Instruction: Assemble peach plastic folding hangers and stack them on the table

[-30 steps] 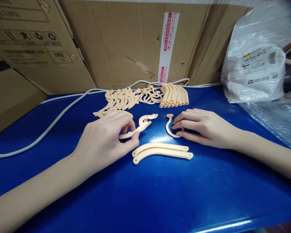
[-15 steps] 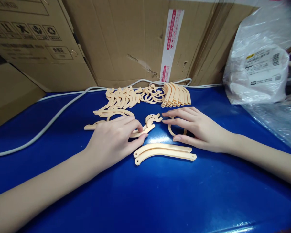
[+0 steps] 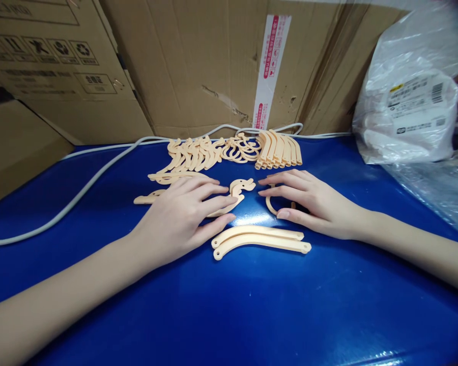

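Just beyond both hands, cream plastic parts [image 3: 229, 150], white cable [image 3: 99, 170], cardboard boxes [image 3: 198, 66].

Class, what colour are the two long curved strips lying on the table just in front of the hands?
Pale peach-orange curved strips; seen in the head view.

A glossy blue counter [image 3: 252, 315] catches the light. Behind it, cardboard boxes [image 3: 198, 66] form a wall; a white cable [image 3: 91, 180] trails along; plastic bags [image 3: 404, 107] sit right.
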Motion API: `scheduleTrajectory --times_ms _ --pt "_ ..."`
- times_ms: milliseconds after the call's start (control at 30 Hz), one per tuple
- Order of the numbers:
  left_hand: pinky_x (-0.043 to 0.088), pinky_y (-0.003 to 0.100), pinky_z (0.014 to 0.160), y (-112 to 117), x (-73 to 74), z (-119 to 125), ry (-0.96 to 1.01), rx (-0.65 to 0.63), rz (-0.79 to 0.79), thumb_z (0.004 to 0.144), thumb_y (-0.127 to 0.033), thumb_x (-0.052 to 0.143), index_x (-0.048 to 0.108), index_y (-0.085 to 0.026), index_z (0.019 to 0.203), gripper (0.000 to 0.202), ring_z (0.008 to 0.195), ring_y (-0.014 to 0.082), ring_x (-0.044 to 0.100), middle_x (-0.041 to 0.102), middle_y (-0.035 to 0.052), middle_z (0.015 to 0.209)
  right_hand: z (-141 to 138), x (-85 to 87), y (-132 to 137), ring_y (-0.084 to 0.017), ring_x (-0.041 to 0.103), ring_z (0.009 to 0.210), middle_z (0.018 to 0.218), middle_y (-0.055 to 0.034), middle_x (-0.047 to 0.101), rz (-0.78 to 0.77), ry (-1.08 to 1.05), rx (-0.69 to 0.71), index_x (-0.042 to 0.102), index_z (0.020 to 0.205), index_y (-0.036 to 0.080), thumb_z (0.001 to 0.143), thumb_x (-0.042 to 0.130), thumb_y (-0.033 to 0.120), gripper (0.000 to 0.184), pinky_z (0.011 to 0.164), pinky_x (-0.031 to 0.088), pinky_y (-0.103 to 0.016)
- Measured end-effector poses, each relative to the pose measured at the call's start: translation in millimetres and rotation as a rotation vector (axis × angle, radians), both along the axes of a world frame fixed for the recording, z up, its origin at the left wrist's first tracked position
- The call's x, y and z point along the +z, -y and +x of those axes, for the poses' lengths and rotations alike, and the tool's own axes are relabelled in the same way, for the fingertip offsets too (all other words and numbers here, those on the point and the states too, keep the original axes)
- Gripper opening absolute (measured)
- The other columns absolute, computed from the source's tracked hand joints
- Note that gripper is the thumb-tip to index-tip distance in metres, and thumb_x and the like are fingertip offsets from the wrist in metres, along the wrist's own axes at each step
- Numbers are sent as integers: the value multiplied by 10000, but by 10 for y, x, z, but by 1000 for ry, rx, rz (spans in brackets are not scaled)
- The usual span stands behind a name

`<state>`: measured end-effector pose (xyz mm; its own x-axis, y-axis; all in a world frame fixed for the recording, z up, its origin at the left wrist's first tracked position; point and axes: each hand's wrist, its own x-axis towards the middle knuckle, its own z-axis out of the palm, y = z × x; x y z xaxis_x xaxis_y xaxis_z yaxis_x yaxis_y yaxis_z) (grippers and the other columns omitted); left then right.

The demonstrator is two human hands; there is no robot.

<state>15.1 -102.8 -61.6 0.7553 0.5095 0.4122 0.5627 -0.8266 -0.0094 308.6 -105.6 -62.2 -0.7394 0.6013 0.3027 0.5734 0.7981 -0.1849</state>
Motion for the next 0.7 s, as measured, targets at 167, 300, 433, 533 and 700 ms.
scheduleTrajectory --times_ms 167,300,433,533,700 --pt "450 486 957 -11 -9 14 -34 -13 -5 1028 -422 449 702 -196 1216 388 1147 310 591 718 100 1162 12 0 -2 -259 560 1193 1322 -128 627 -1 -17 7 659 1228 177 1019 473 405 361 1015 407 -428" --pt "453 487 931 -14 -3 41 -33 -9 -23 1020 -416 469 699 -173 1219 390 1123 315 587 701 115 1133 21 -1 -1 -255 562 1180 1306 -124 635 -9 -27 9 665 1219 172 1019 477 400 356 1007 405 -417" --pt "444 482 936 -16 -8 47 -25 2 -42 1017 -418 476 694 -171 1239 397 1123 313 575 690 119 1136 29 7 3 -253 572 1164 1284 -123 647 7 -40 15 671 1203 174 1021 477 383 339 996 406 -415" --pt "435 473 946 -18 -7 44 -9 13 -56 1023 -414 458 683 -170 1252 403 1128 307 569 678 120 1167 48 19 -3 -260 592 1124 1235 -126 672 60 -56 1 679 1175 175 1021 471 357 316 965 415 -424" --pt "412 432 965 18 33 40 66 -4 -39 1038 -355 418 628 -112 1240 380 1130 282 567 662 126 1182 115 16 -53 -249 611 1020 1147 -123 700 188 -40 -56 688 1177 173 1021 444 234 295 872 438 -411"
